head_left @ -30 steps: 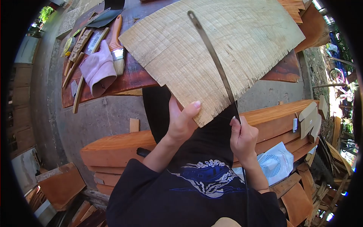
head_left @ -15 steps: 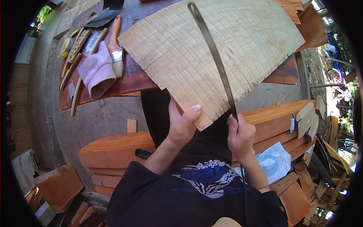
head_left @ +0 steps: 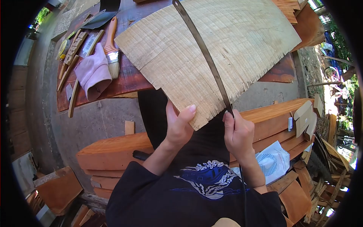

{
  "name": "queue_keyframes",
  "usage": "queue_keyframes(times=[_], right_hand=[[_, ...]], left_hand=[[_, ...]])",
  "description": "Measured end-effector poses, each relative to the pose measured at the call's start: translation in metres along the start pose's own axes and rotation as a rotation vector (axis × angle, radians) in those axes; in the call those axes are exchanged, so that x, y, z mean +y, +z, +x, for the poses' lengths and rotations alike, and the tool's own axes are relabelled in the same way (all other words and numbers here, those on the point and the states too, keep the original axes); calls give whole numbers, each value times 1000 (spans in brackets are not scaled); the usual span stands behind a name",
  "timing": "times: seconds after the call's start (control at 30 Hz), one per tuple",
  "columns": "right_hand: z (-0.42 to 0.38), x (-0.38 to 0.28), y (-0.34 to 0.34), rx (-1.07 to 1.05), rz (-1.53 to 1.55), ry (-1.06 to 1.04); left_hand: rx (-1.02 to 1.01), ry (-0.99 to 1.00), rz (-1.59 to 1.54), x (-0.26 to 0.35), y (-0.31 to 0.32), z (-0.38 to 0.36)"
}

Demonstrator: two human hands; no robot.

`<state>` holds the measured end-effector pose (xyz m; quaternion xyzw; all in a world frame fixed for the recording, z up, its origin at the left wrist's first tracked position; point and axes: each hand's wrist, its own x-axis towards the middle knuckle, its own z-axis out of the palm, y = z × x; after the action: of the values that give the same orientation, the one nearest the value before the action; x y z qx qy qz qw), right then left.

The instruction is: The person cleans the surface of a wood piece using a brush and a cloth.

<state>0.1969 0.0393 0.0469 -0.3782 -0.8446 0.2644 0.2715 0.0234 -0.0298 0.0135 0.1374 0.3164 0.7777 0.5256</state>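
A large pale wooden board (head_left: 211, 49) with a curved far edge and a splintered near-right edge lies partly on the dark table. My left hand (head_left: 180, 123) grips its near corner, thumb on top and fingers beneath. Across the board's face runs a long, narrow metal blade (head_left: 204, 51) with a hole at its far end. My right hand (head_left: 239, 130) is closed round the blade's dark near end, just off the splintered edge, with the thumb laid along it.
On the table (head_left: 130, 81) at left lie a paintbrush (head_left: 112, 49), a pink cloth (head_left: 93, 72), a tape measure (head_left: 64, 47) and wooden strips (head_left: 75, 92). Stacked timber (head_left: 113, 147) stands on both sides of my legs. A white plastic bag (head_left: 272, 160) rests at right.
My right hand has moved slightly up and left, and the blade has slid with it, its far end now further left and higher. My left hand keeps its grip on the board.
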Motion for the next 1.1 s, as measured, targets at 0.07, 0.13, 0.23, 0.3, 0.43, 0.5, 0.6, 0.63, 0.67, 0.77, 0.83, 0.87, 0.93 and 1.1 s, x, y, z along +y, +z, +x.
queue_keyframes(times=[0.07, 0.13, 0.23, 0.3, 0.43, 0.5, 0.6, 0.63, 0.67, 0.77, 0.83, 0.87, 0.93, 1.1], right_hand=[[-7, 1, 1, -8, 9, 4], [-19, 17, -1, -27, 13, -19], [-14, 10, 0, -68, 53, 23], [-11, 6, 3, -73, 133, 67], [-8, 1, -7, -187, 336, 249], [-12, 2, -12, -248, 432, 337], [-8, 4, -13, -264, 520, 380], [-5, 1, -14, -240, 477, 356], [-2, -3, -15, -216, 435, 331], [4, -16, 1, -97, 318, 233], [2, -13, 4, -82, 318, 213], [-11, -8, 0, -118, 358, 247], [-19, -1, -2, -156, 455, 263], [1, 0, 9, -196, 615, 322]], left_hand=[[-2, 5, 22, -3, -5, -2], [9, 46, 64, -2, -3, 3], [55, 87, 95, -4, 3, -4], [23, 43, 34, 1, -2, 0], [-16, 61, 44, 3, -1, 3], [-23, 46, 16, 3, -2, 1], [-15, 37, -25, 4, -2, 2], [-12, 48, -29, 4, 0, 3], [-7, 59, -31, 3, 3, 3], [-29, 33, -39, 5, 0, 2], [-38, 38, -34, 4, -1, 4], [-26, 46, -24, 4, 0, 3], [-11, 67, -20, 5, 2, 7], [-19, 6, -43, 6, -2, 3]])
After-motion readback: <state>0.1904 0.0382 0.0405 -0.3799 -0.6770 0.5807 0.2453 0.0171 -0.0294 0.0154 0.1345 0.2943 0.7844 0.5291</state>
